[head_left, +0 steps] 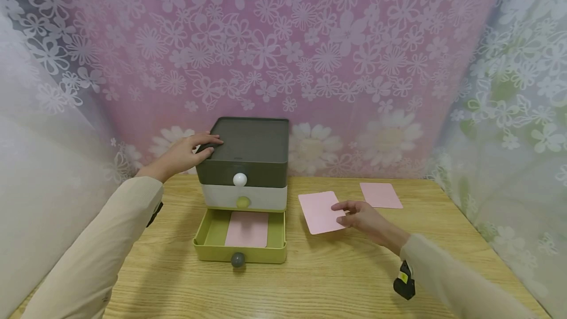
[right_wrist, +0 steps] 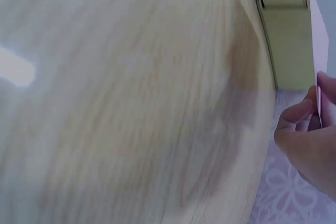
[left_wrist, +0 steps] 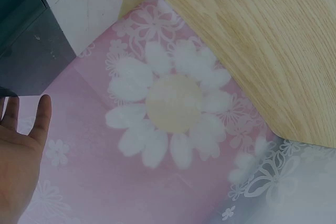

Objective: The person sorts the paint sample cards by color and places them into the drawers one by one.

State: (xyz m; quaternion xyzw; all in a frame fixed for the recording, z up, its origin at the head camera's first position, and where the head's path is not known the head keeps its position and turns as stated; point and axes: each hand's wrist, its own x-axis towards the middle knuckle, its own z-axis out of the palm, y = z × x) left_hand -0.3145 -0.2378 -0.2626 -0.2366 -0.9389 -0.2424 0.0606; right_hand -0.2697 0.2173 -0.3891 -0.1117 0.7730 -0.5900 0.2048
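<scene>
A small stacked drawer box (head_left: 254,144) stands on the table, dark grey on top, white in the middle and green at the bottom. My left hand (head_left: 188,151) rests on the top's left edge, and in the left wrist view its fingers (left_wrist: 41,116) touch the box. The green bottom drawer (head_left: 263,256) is pulled out, with a pink square card (head_left: 247,230) lying in it. Right of the drawer, my right hand (head_left: 365,220) pinches another pink card (head_left: 319,213) between thumb and fingers, above the table. That card shows edge-on in the right wrist view.
A further pink card (head_left: 381,195) lies on the wooden table (head_left: 336,279) at the back right. The two upper drawers, with a white knob (head_left: 239,179) and a green knob (head_left: 243,202), are closed. Flowered curtains (head_left: 310,63) surround the table at the back and sides.
</scene>
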